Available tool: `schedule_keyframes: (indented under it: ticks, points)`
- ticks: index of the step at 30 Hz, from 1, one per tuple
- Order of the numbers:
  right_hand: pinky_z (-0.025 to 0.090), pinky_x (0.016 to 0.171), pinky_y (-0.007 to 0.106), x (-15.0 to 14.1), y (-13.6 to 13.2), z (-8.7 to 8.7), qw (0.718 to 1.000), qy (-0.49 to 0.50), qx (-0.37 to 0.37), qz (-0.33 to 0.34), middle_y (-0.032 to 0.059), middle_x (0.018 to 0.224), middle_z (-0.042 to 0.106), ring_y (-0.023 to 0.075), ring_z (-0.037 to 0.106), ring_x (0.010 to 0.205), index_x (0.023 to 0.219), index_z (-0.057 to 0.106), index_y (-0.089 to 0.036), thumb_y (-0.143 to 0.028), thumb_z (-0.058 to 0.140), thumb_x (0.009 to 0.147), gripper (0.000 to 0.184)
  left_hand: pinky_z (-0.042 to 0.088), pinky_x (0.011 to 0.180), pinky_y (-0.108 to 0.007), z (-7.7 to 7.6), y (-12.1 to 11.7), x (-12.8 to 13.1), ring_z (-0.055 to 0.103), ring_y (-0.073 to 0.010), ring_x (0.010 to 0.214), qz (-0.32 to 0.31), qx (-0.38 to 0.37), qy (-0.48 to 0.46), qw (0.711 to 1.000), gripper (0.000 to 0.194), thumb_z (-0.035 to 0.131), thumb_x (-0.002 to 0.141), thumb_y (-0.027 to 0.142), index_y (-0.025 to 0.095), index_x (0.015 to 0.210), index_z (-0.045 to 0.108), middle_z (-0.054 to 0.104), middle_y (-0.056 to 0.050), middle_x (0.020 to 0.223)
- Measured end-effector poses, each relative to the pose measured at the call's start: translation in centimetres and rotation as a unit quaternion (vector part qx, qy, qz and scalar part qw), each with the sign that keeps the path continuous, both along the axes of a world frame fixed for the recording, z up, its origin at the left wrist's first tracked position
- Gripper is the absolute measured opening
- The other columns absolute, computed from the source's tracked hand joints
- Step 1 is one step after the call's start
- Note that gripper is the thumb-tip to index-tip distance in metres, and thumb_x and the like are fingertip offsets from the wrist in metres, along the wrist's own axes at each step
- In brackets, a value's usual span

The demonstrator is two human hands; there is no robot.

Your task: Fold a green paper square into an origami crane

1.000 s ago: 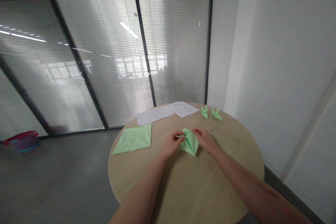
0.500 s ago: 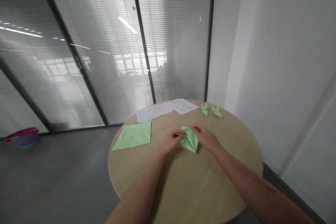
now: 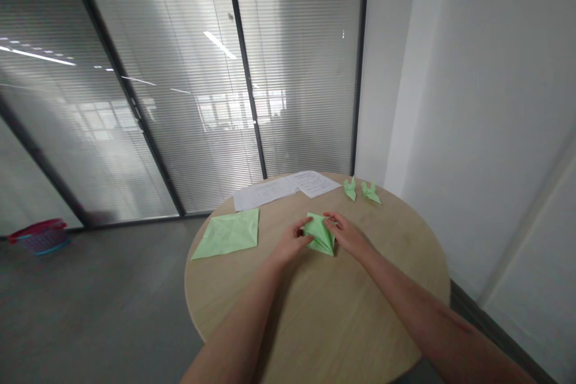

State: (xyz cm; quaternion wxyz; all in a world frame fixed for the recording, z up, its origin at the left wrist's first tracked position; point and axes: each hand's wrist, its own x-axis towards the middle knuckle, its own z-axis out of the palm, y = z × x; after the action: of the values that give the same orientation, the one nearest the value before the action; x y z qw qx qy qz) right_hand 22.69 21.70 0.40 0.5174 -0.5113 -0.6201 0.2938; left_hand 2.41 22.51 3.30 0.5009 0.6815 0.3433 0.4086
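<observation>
Folded green paper (image 3: 321, 235) btwn our two hands: L hand (image 3: 293, 240) loosely curled, R hand (image 3: 344, 233) half-closed (both touching edges).

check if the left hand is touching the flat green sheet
Apart. The head view shows bare tabletop between the left hand and the flat green sheet to its left.
</observation>
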Motion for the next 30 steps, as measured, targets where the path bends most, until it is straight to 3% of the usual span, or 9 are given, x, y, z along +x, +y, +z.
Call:
schedule_keyframes:
  ticks: [7, 13, 25, 30]
  points:
    - [0.052, 0.082, 0.032, -0.29, -0.27, -0.21, 1.0, -0.012, -0.006, 0.022, 0.0065, 0.113, 0.069, 0.0192, 0.064, 0.092, 0.13, 0.057, -0.023, -0.037, 0.062, 0.084, 0.049, 0.048, 0.08, -0.033, -0.2, 0.35, -0.23, 0.061, -0.0197, 0.086, 0.007, 0.021, 0.029, 0.999, 0.072, 0.064, 0.068, 0.011, 0.01, 0.139, 0.052, 0.068, -0.011, 0.108]
    - [0.053, 0.079, 0.032, -0.28, -0.3, -0.09, 1.0, 0.01, -0.01, 0.027, 0.0055, 0.106, 0.071, 0.0195, 0.065, 0.089, 0.129, 0.058, -0.024, -0.031, 0.057, 0.085, 0.045, 0.048, 0.081, -0.033, 0.15, -0.03, -0.19, 0.063, -0.0219, 0.088, -0.007, 0.025, 0.031, 0.999, 0.078, 0.055, 0.063, 0.001, 0.01, 0.14, 0.05, 0.069, -0.013, 0.111]
    - [0.051, 0.059, 0.025, -0.57, -0.51, 0.39, 0.995, 0.064, -0.028, 0.069, 0.0077, 0.117, 0.066, 0.0173, 0.065, 0.081, 0.126, 0.058, -0.023, -0.04, 0.055, 0.084, 0.045, 0.044, 0.097, -0.037, -0.34, 0.85, -0.6, 0.061, -0.0225, 0.105, 0.0, 0.03, -0.012, 0.999, 0.069, 0.054, 0.062, 0.001, 0.015, 0.13, 0.059, 0.067, -0.009, 0.122]
    - [0.049, 0.057, 0.024, -0.67, -0.86, 0.73, 0.995, 0.065, -0.03, 0.074, 0.0073, 0.11, 0.068, 0.0165, 0.064, 0.079, 0.126, 0.058, -0.022, -0.044, 0.054, 0.085, 0.047, 0.046, 0.089, -0.033, -0.18, 0.9, -0.64, 0.062, -0.0214, 0.098, 0.007, 0.0, -0.03, 1.0, 0.067, 0.057, 0.062, 0.006, 0.016, 0.128, 0.062, 0.069, -0.007, 0.115]
